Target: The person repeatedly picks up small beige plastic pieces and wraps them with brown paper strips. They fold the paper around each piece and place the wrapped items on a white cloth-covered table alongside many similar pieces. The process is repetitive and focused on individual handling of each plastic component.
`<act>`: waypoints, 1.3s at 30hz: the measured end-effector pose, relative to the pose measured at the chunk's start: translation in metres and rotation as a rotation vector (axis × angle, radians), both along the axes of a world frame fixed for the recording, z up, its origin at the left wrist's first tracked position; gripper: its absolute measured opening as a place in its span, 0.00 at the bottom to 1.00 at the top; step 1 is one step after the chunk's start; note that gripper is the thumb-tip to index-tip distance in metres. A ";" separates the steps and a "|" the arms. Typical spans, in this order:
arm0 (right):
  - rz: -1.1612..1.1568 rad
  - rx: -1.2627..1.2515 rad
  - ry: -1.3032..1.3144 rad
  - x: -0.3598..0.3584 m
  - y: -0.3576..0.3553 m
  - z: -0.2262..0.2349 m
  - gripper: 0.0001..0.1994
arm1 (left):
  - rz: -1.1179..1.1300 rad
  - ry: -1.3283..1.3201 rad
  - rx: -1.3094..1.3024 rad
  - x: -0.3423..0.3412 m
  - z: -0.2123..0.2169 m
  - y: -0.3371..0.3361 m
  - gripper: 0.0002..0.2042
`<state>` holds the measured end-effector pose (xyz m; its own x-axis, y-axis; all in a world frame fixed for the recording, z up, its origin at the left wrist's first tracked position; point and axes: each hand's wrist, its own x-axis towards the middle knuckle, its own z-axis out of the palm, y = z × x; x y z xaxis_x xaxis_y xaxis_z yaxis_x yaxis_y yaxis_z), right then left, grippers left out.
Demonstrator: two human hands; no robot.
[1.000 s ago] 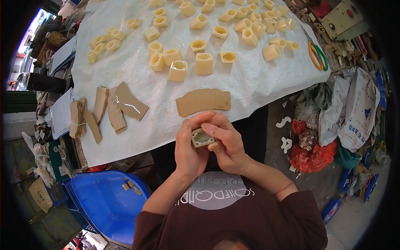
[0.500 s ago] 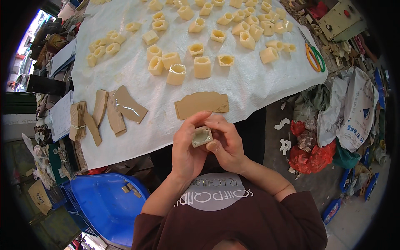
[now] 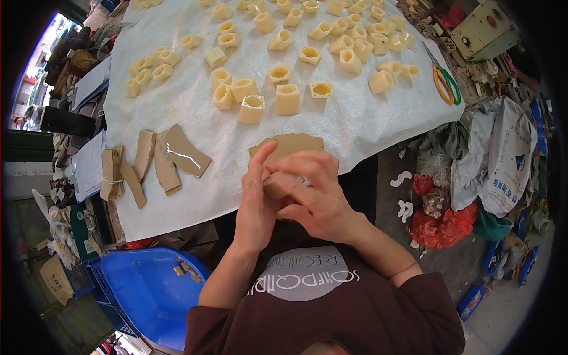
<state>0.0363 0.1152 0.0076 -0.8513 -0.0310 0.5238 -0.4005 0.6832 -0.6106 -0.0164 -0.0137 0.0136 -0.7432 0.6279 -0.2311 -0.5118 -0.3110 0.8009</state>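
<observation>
Both my hands meet just past the table's front edge, before my chest, around a small box-shaped block. Its brownish side shows between the hands, while most of it is hidden. My left hand supports it from the left, its fingers pointing up. My right hand curls over it from the right, with the fingers bent across the top and slightly blurred. Right behind my fingers lies a tan cardboard piece with a curved upper edge, partly covered by them.
Many pale yellow hollow blocks stand on the white sheet. Brown cardboard strips lie at the left, orange-and-green-handled scissors at the right edge. A blue tub is low left; bags crowd the right.
My right hand has turned over the block and now covers its open, greyish face. My left fingers have straightened upward. The sheet's contents have not been moved.
</observation>
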 end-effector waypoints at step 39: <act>-0.022 -0.766 -0.094 0.007 -0.016 -0.030 0.11 | 0.183 0.283 -0.056 0.017 -0.021 0.010 0.18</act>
